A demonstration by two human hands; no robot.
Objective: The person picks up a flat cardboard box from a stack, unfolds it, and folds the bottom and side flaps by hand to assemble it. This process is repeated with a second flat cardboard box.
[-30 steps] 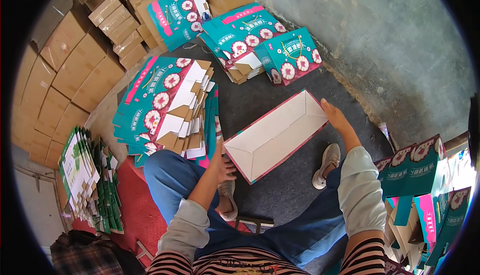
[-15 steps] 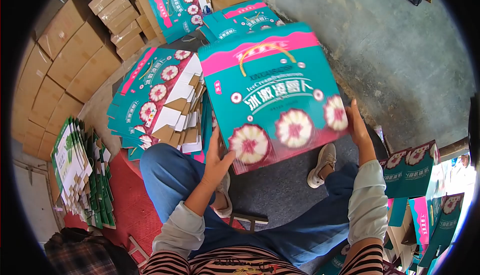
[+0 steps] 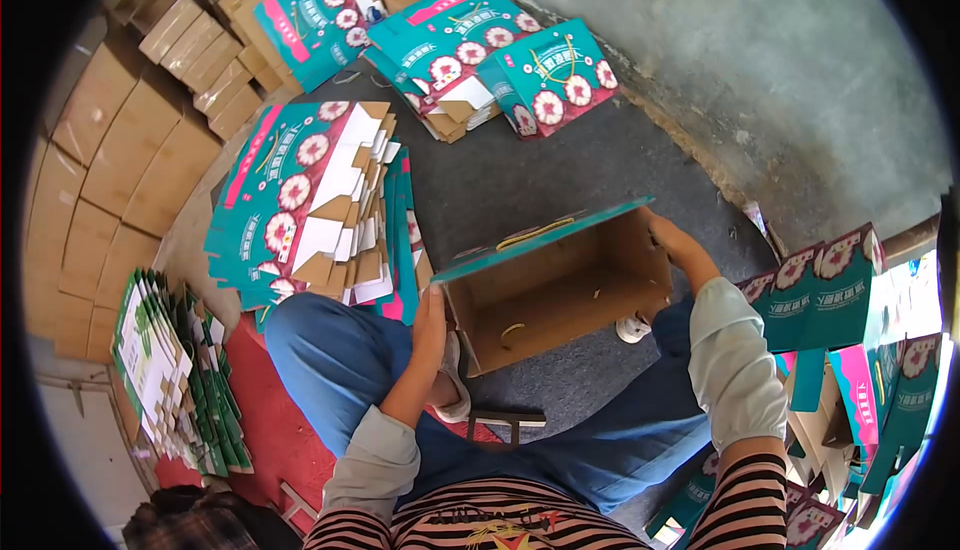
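Note:
An open carton (image 3: 560, 295) hangs above the dark floor between my knees, its brown inside facing me and its teal printed panel along the upper edge. My left hand (image 3: 429, 332) presses against the carton's left end. At the right end, my right hand (image 3: 682, 248) holds the upper corner. Yellow cord shows on the teal panel and inside the box. Left of the carton lies a stack of flat teal and pink cartons (image 3: 290, 190) with white and brown flaps.
More teal cartons (image 3: 455, 40) lie ahead, with a formed teal box (image 3: 560, 80) beside them. Brown boxes (image 3: 130, 140) are piled at the left. Green cartons (image 3: 155, 360) stand at lower left, teal boxes (image 3: 820, 290) at right. A concrete wall (image 3: 740, 60) rises at the right.
The carton has tipped and lowered in my hands, so its open brown inside shows instead of its printed front. The view has shifted, uncovering the formed box and the floor ahead.

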